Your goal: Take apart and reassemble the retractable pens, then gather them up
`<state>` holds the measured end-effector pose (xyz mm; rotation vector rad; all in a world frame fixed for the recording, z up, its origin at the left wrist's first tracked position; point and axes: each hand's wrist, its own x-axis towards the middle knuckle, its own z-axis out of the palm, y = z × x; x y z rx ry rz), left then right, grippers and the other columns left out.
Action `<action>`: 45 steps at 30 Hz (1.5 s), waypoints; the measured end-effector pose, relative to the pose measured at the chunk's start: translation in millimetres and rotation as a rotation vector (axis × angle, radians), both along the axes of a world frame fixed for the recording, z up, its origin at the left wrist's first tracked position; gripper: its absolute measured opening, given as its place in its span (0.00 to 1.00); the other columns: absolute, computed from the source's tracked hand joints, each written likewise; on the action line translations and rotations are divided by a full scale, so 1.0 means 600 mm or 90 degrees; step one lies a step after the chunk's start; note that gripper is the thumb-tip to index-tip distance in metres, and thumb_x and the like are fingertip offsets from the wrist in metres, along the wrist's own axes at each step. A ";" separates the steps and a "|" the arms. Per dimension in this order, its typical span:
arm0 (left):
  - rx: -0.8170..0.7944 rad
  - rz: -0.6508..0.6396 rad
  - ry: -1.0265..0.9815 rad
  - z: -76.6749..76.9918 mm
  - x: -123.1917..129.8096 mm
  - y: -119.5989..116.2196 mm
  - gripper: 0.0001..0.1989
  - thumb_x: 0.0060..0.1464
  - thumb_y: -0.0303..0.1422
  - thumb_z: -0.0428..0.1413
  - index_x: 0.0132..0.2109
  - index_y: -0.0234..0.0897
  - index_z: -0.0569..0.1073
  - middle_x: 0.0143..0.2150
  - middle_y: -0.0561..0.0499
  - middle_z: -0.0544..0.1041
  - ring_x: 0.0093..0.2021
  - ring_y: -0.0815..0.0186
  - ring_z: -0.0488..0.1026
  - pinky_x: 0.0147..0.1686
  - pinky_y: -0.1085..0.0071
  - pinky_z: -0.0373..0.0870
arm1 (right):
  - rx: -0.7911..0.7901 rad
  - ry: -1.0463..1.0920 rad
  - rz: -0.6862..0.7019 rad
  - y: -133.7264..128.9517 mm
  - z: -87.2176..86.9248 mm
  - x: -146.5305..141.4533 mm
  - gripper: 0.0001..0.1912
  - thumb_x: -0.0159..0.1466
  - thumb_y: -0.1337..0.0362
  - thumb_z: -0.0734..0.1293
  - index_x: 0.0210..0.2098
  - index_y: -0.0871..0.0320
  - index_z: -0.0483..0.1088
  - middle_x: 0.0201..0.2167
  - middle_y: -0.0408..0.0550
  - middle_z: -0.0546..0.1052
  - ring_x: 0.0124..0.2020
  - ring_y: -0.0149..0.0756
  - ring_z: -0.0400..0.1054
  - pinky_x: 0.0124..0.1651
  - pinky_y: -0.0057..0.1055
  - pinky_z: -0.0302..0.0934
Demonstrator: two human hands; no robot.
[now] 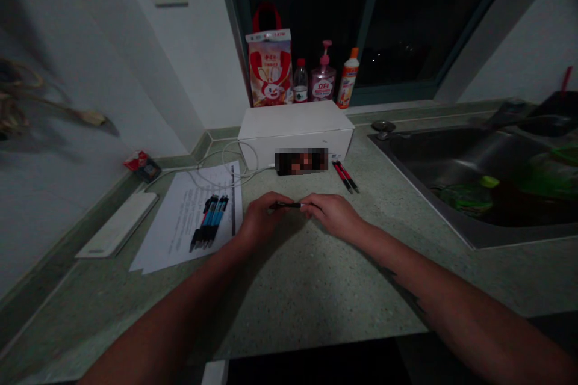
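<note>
Between my two hands lies a thin dark pen [290, 205], level above the green speckled counter [311, 289]. My left hand [263, 212] pinches its left end, and my right hand [331, 212] grips its right end. Just beyond them a phone [301, 162], partly blurred out, leans on a white box [295, 120], with a cable at its left. Two red and black pens [345, 177] lie to the right of the phone. Several blue and black pens [210, 221] rest on printed sheets [171, 228] left of my left hand.
A steel sink [428, 186] holding green items is set into the counter at the right. Behind the box stand a red bag [271, 69], a water bottle [300, 81], a pink pump bottle [323, 75] and an orange-capped bottle [347, 81]. A white slab [118, 224] lies far left.
</note>
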<state>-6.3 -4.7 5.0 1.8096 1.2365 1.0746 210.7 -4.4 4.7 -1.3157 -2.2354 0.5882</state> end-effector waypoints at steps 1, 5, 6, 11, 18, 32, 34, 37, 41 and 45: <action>0.005 0.002 0.002 -0.001 0.000 0.000 0.03 0.54 0.31 0.61 0.35 0.42 0.80 0.36 0.49 0.84 0.38 0.60 0.80 0.44 0.62 0.78 | -0.008 0.000 0.004 0.000 0.000 -0.001 0.10 0.73 0.63 0.64 0.45 0.53 0.79 0.34 0.44 0.83 0.35 0.36 0.77 0.41 0.30 0.62; -0.033 0.007 -0.006 -0.003 0.001 -0.003 0.08 0.53 0.37 0.63 0.40 0.40 0.79 0.38 0.49 0.84 0.38 0.60 0.80 0.42 0.63 0.78 | -0.001 -0.019 -0.014 -0.001 0.004 -0.003 0.11 0.73 0.61 0.65 0.46 0.52 0.79 0.34 0.45 0.83 0.36 0.36 0.76 0.40 0.30 0.62; -0.052 0.009 -0.010 -0.003 0.002 -0.004 0.10 0.54 0.39 0.62 0.42 0.40 0.79 0.37 0.49 0.84 0.37 0.60 0.80 0.41 0.64 0.78 | 0.004 -0.026 -0.021 -0.001 0.005 -0.003 0.10 0.73 0.61 0.65 0.47 0.52 0.79 0.35 0.45 0.83 0.37 0.37 0.76 0.40 0.30 0.62; -0.055 0.005 -0.031 -0.004 0.001 -0.003 0.08 0.57 0.39 0.60 0.38 0.39 0.78 0.34 0.49 0.83 0.36 0.60 0.81 0.40 0.63 0.78 | 0.011 -0.053 -0.024 -0.002 0.008 -0.001 0.10 0.73 0.61 0.65 0.47 0.52 0.79 0.37 0.46 0.84 0.38 0.38 0.77 0.41 0.31 0.62; -0.069 0.009 -0.050 -0.007 -0.002 0.001 0.07 0.56 0.38 0.60 0.36 0.39 0.77 0.32 0.50 0.82 0.34 0.61 0.80 0.38 0.64 0.78 | 0.043 -0.068 -0.021 -0.001 0.005 0.001 0.10 0.73 0.59 0.66 0.46 0.51 0.79 0.40 0.48 0.84 0.41 0.41 0.77 0.43 0.33 0.64; -0.051 0.016 -0.050 -0.006 0.002 -0.002 0.06 0.54 0.35 0.62 0.39 0.40 0.78 0.36 0.49 0.84 0.37 0.61 0.81 0.41 0.64 0.77 | 0.053 -0.062 -0.023 0.000 0.004 0.002 0.09 0.72 0.60 0.66 0.47 0.53 0.79 0.41 0.49 0.84 0.42 0.42 0.77 0.44 0.35 0.65; -0.073 0.017 -0.045 -0.003 0.001 -0.002 0.07 0.57 0.38 0.60 0.38 0.39 0.78 0.34 0.50 0.84 0.33 0.63 0.80 0.37 0.65 0.77 | 0.058 -0.066 -0.018 0.000 0.004 0.002 0.09 0.72 0.60 0.67 0.46 0.52 0.79 0.42 0.49 0.84 0.44 0.42 0.77 0.45 0.35 0.65; -0.062 0.014 -0.026 0.000 -0.001 -0.003 0.07 0.56 0.37 0.59 0.34 0.40 0.79 0.32 0.50 0.83 0.33 0.62 0.79 0.37 0.65 0.76 | 0.065 -0.069 -0.008 -0.001 0.002 0.002 0.09 0.72 0.61 0.67 0.47 0.52 0.79 0.43 0.50 0.84 0.45 0.43 0.77 0.46 0.35 0.65; -0.005 0.029 -0.038 0.002 -0.003 -0.002 0.03 0.52 0.33 0.62 0.35 0.41 0.80 0.36 0.49 0.84 0.38 0.60 0.80 0.43 0.62 0.77 | 0.056 -0.051 -0.013 -0.001 0.001 0.001 0.10 0.73 0.60 0.66 0.48 0.51 0.79 0.41 0.48 0.84 0.42 0.40 0.77 0.44 0.34 0.65; -0.059 0.013 -0.042 0.001 -0.002 -0.001 0.07 0.55 0.38 0.61 0.37 0.40 0.80 0.33 0.50 0.84 0.33 0.62 0.80 0.37 0.65 0.76 | 0.071 -0.055 -0.014 0.000 0.002 0.002 0.09 0.72 0.61 0.67 0.46 0.51 0.79 0.42 0.48 0.84 0.44 0.41 0.76 0.46 0.34 0.65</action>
